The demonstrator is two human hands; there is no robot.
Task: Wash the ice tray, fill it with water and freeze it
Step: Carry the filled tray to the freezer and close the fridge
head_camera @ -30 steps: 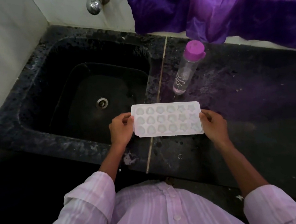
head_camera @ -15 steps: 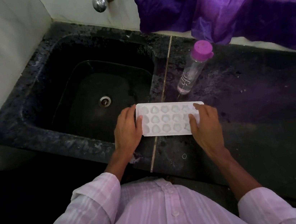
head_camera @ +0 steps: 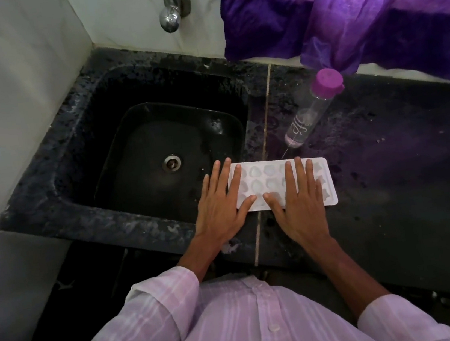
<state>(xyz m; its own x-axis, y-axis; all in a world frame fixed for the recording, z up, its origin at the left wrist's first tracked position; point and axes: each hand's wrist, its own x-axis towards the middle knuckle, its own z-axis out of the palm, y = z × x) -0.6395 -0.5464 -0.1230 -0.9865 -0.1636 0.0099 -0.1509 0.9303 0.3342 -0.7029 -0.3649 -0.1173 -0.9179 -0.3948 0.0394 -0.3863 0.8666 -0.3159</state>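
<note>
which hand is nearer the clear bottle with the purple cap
Right. The right hand lies flat on the white ice tray, just in front of the clear bottle with the purple cap; the left hand rests farther off, at the tray's sink-side end.

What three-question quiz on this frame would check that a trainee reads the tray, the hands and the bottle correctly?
1. True or false: the ice tray lies inside the sink.
2. How do the hands lie on the tray?
A. gripping its two ends
B. flat, fingers spread, on top
C. off it entirely
3. What colour is the cap of the bottle that stands beyond the tray?

Key
1. False: it lies on the counter beside the basin.
2. B: left hand over the tray's left end, right hand on its middle and right part.
3. Purple.
</note>
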